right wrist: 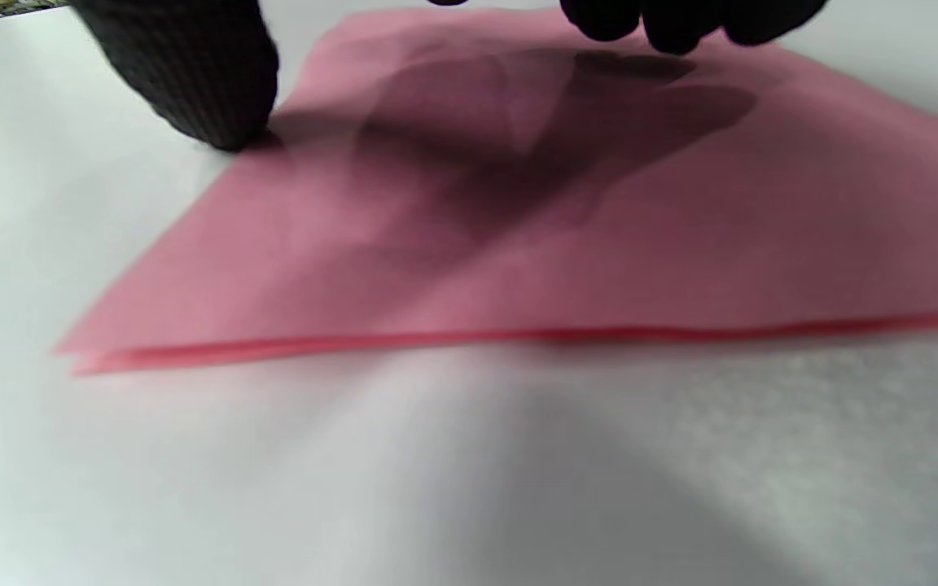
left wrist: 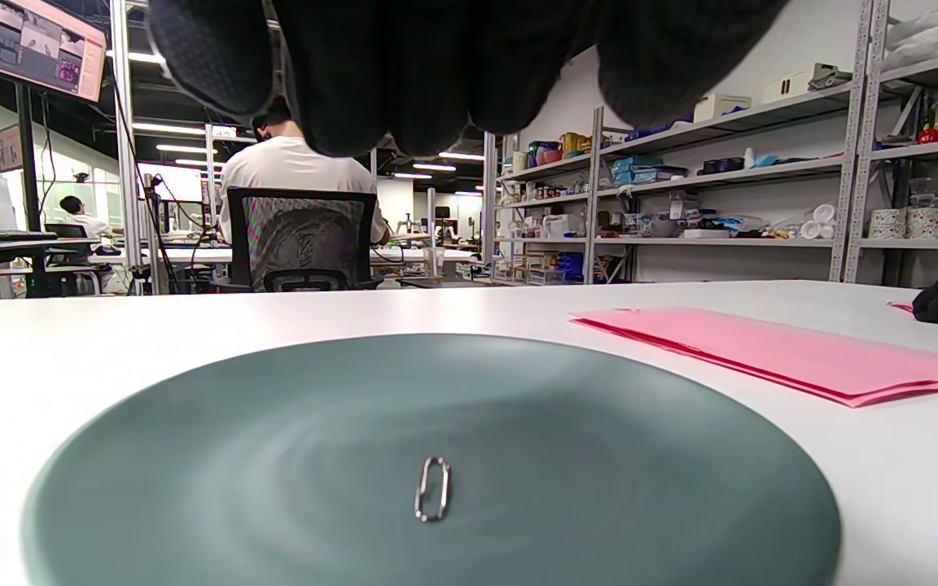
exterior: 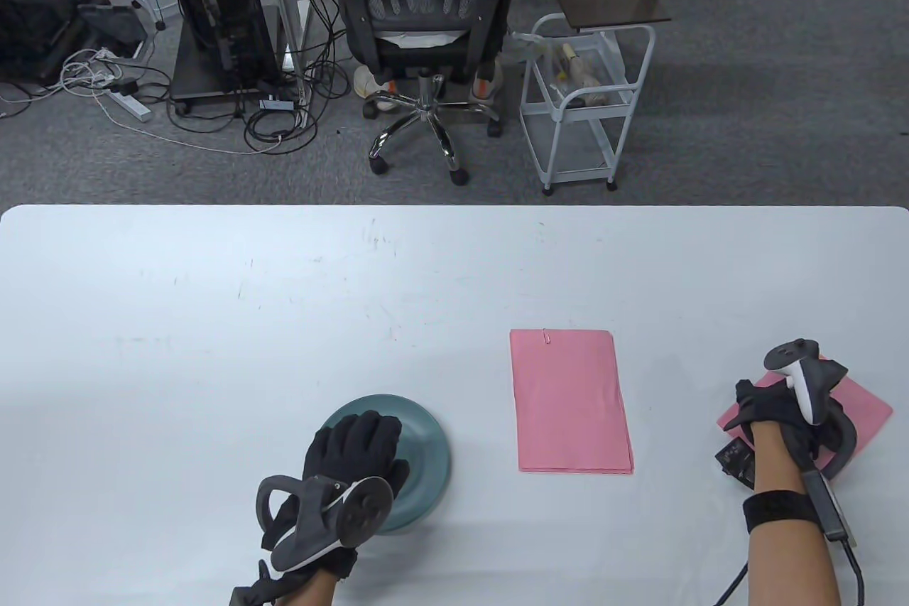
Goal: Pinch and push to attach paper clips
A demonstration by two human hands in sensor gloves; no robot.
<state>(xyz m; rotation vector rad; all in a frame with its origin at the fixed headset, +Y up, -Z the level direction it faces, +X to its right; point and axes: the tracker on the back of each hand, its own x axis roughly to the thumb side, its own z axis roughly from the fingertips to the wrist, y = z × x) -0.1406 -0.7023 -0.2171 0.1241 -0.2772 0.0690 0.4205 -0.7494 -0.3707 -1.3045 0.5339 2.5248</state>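
The white rectangular table (exterior: 213, 293) fills the lower half of the table view; behind it stand a black mesh office chair (exterior: 420, 16) and a white wire trolley (exterior: 586, 101) on grey carpet.

A stack of pink paper sheets (exterior: 572, 401) lies flat at centre-right, with a small metal clip (exterior: 547, 335) on its far edge. A second pink paper stack (right wrist: 567, 244) lies skewed at the right edge, largely covered in the table view.

The round grey-green plate (left wrist: 273, 456) sits at lower centre-left. One silver wire paper clip (left wrist: 433, 488) lies loose near its middle.

The left hand (exterior: 353, 450) hovers palm-down over the plate, fingers extended and held together, holding nothing; it hides the clip in the table view.

The right hand (exterior: 770, 418) rests on the second stack. Its thumb tip (right wrist: 192, 73) touches down at the sheet's edge; the other fingertips (right wrist: 672, 24) are cut off at the frame top. Whether it pinches paper cannot be told; the wrist view is blurred.
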